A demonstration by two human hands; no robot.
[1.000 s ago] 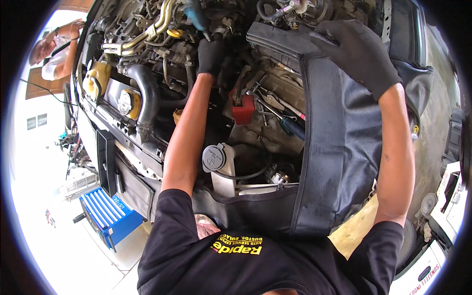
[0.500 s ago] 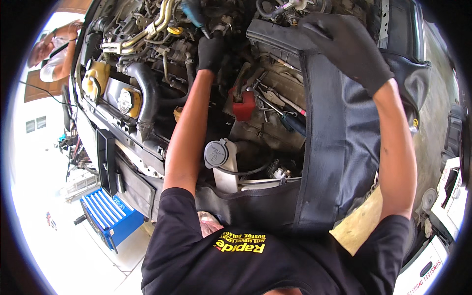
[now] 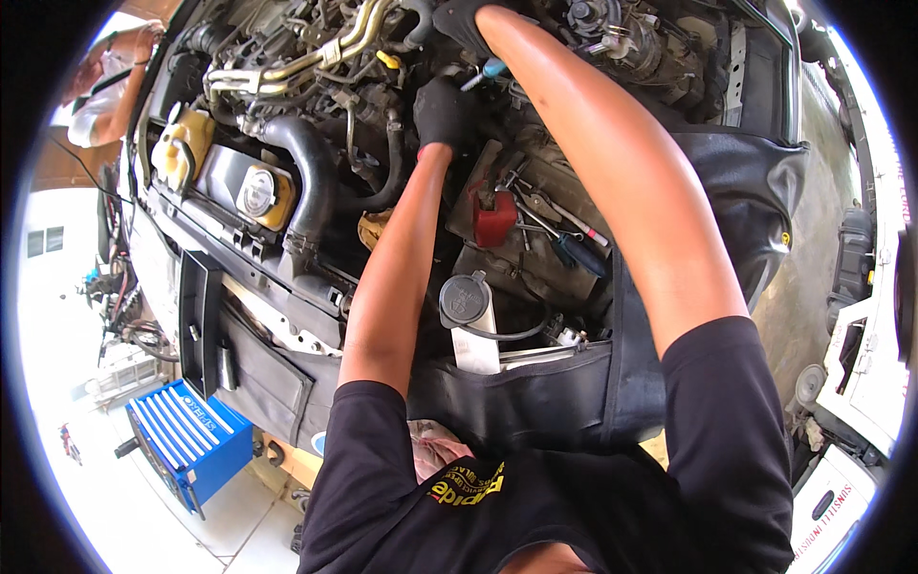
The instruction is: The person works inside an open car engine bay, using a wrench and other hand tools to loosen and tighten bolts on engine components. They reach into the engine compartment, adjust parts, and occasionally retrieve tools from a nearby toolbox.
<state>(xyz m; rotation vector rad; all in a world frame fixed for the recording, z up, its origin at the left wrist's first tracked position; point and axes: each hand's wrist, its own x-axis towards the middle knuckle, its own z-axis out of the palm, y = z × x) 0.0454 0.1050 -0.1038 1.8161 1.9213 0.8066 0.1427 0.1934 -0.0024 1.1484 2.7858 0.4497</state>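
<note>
My left hand [image 3: 442, 115], in a black glove, is closed deep in the engine bay, beside a black hose. A blue-handled screwdriver [image 3: 493, 68] slants there, its metal shank meeting the fingers of that hand. My right hand [image 3: 465, 27], also gloved, is at the top edge above the left one; its fingers are partly hidden and I cannot make out a grip. Gold-coloured metal pipes [image 3: 330, 53] and a yellow dipstick loop [image 3: 387, 59] lie to the left of both hands.
A red plastic piece [image 3: 493, 222], ratchet and pliers [image 3: 541, 205] lie on a flat tray-like surface. Nearer stands a grey-capped reservoir [image 3: 466, 301]. A black fender cover [image 3: 736, 191] drapes the right side. A blue tool chest [image 3: 191, 430] stands lower left; another person [image 3: 110, 81] is at far left.
My right hand has left the black box on the right and swung over to the top middle. The screwdriver's handle now points right instead of up-left. My left hand has shifted slightly right.
</note>
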